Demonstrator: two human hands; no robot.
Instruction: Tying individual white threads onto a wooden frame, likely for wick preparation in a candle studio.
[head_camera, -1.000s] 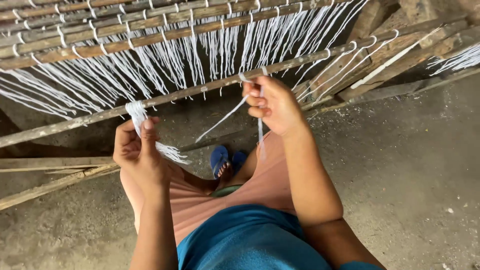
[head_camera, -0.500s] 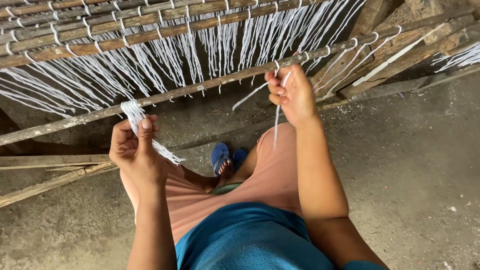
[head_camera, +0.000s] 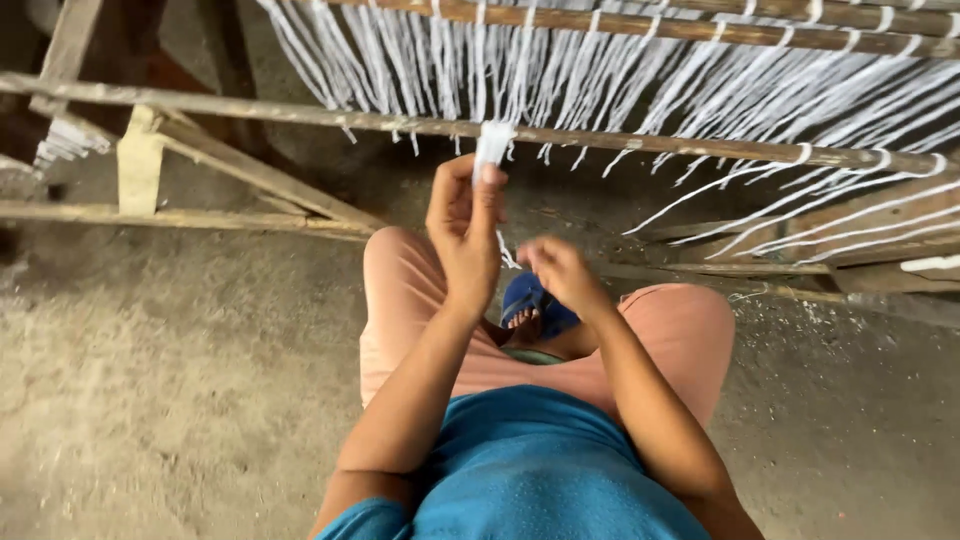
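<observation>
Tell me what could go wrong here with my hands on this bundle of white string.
1. The left hand pinches the bundle of white strings only near its top, so loose ends might slip out.
2. The right hand works close beside the left, where it could pull more than one strand.
3. Many hanging strings drape over the wooden pole, so the bundle may snag or tangle with them.

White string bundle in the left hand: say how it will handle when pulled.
The string bundle is probably floppy: its strands droop below the left hand. Likely light, pinched by fingertips alone. Loose ends may slip or tangle, like the strings hanging off the pole.
</observation>
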